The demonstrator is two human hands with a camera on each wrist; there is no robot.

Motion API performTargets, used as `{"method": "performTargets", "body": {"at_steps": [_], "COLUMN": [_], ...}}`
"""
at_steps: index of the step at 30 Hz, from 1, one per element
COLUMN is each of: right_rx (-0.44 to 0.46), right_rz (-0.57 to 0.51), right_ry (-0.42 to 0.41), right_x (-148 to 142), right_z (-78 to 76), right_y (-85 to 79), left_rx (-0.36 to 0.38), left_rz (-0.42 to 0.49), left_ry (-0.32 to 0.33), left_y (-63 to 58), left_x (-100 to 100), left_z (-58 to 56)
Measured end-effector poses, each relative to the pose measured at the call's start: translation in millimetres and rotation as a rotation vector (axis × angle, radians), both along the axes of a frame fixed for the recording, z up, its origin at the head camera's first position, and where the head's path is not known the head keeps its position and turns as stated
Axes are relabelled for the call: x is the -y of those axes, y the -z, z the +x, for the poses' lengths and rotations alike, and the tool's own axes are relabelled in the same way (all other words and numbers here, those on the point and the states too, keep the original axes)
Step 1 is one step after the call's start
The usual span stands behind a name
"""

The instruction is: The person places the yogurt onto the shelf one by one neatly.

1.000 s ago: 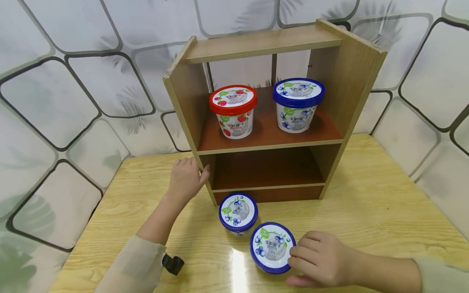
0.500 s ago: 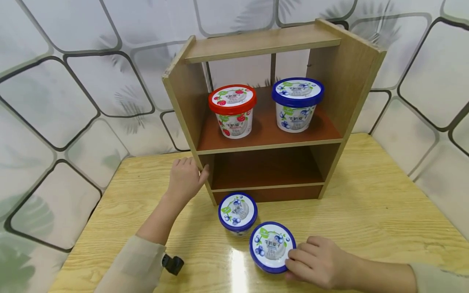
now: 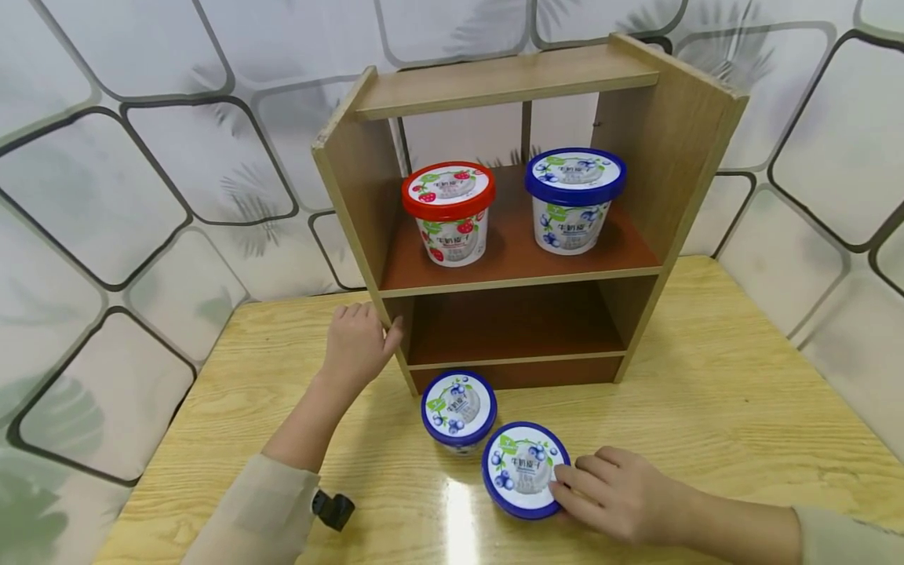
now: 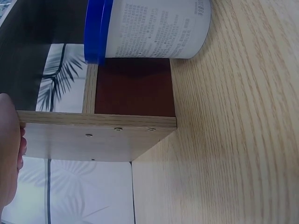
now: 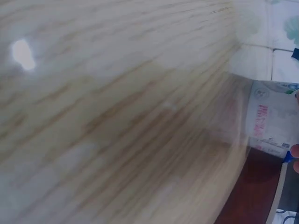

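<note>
- Pale grey wall covering (image 3: 162,165), patterned with dark rounded outlines and leaf shadows, fills the top and both sides of the frame; below it spreads a yellow wood-grain desk (image 3: 749,408).
- At upper centre I see a light-brown wooden shelf unit (image 3: 521,283) with red-brown boards, standing on the desk.
- On its middle board sit a white strawberry-print tub with a red lid (image 3: 449,216), left, and a white blueberry-print tub with a blue lid (image 3: 574,204), right, both upright and well apart.
- The person's left hand (image 3: 357,345), left of centre, grips the unit's left side panel, fingers on the outer face and thumb at the front edge.
- At lower centre, on the desk, is a round blue-lidded white tub with blueberries (image 3: 526,471); the right hand (image 3: 625,494), lower right, holds it by the lid's right edge with bent fingers, the thumb hidden.
- Just beyond, up and left, stands a matching blue-lidded tub (image 3: 459,410) near the unit's foot; I can't tell whether the two touch.
</note>
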State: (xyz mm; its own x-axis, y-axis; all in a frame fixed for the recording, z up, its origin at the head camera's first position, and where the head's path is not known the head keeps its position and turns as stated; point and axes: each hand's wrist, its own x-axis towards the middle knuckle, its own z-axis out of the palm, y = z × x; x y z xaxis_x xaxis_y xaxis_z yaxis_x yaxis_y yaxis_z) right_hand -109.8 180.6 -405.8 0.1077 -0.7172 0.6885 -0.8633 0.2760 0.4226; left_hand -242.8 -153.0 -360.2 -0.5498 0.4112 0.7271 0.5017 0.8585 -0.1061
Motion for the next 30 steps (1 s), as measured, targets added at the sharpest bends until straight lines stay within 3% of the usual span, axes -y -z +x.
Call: {"method": "performTargets", "body": {"at_steps": [4, 12, 17, 30], "right_rx": [0.02, 0.186, 0.237, 0.277], "right_rz": [-0.031, -0.132, -0.197, -0.298], "right_ry": [0.049, 0.106, 0.135, -0.049], "right_x": [-3.4, -2.7, 0.6, 3.9], "right_z": [-4.8, -8.4, -7.4, -12.3], "right_y": [7.1, 22.4, 30.3, 30.5], "left_rx": [-0.001, 0.006, 0.01, 0.025], "left_rz": [0.006, 0.01, 0.005, 0.0], "left_ry": [0.005, 0.008, 0.001, -0.003], "left_y": [0.1, -0.4, -0.9, -0.2], "left_x": [-0.6, -0.4, -0.2, -0.5], "left_z": [0.5, 0.7, 0.7, 0.2]}}
